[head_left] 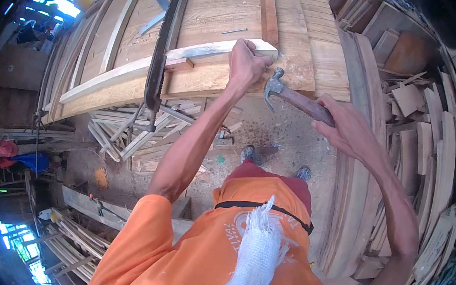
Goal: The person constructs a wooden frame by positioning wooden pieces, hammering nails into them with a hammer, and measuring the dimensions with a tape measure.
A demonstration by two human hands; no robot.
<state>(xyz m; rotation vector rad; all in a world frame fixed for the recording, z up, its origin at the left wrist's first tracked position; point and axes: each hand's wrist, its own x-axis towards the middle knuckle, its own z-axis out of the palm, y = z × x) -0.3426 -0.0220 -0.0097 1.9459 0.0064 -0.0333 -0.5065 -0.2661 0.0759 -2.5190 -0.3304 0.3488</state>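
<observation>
Hammer (305, 105) in right hand (343, 126), long strip (193, 51) under left hand (246, 66)

- 1 big wooden panel (221, 8), runs across the top of the view; at least 4 cross strips (121, 32) on it
- Offcuts: 1 stack (443, 150) along the right edge, 1 loose pile (139, 135) on the floor below the panel, too many pieces to count in either
- 1 long pale strip, lies along the panel's near side, crossing the ends of the cross strips
- 1 dark bar clamp (161, 50), stands in the way: passes over the long strip left of the left hand and hides a short bit of it
- 1 hammer, held off the panel, head near the strip's right end, claw toward the person; right fingers wrapped round the handle
- Left fingers curled tight over the strip near its right end; whether they pinch anything small, can't tell
- 2 shoes (247, 154) on the floor below the panel
- 2 flat grey-blue pieces (151, 23) on the panel, left of the clamp; can't tell if joined
- 1 small wood block (179, 64) against the strip's near side, just right of the clamp
- 1 thin grey rod (234, 30) on the panel, beyond the strip
</observation>
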